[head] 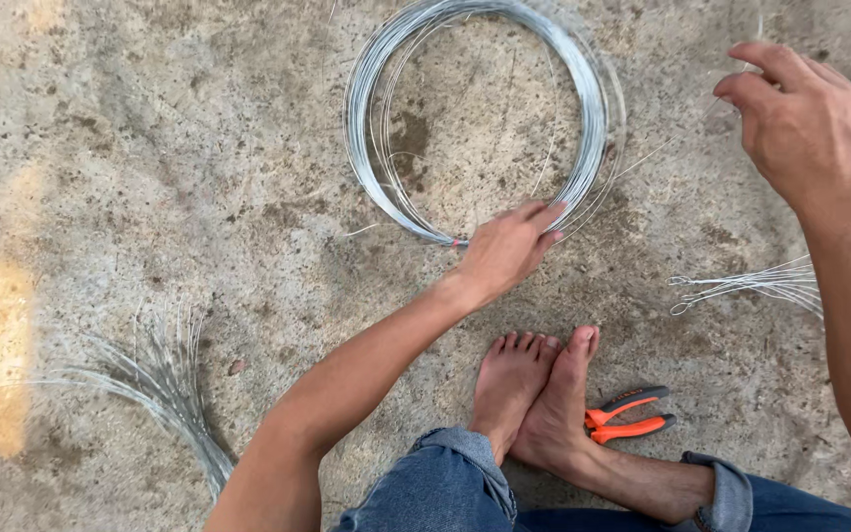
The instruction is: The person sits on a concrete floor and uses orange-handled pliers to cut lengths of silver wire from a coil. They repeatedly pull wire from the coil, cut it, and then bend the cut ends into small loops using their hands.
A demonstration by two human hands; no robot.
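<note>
Presently, one rough grey concrete floor point(150, 148) bears: one large round coil of silvery steel wire point(475, 108), pinned at its near edge by the left hand point(506, 246), fingers flat and uncurled; one fanned bundle of cut wire lengths point(164, 389); one smaller looped wire bundle point(760, 286); one pair of orange-handled pliers point(627, 414). Right hand point(805, 123) pinches a thin strand, apparently drawing wire off the coil; steady tension judged necessary.
</note>
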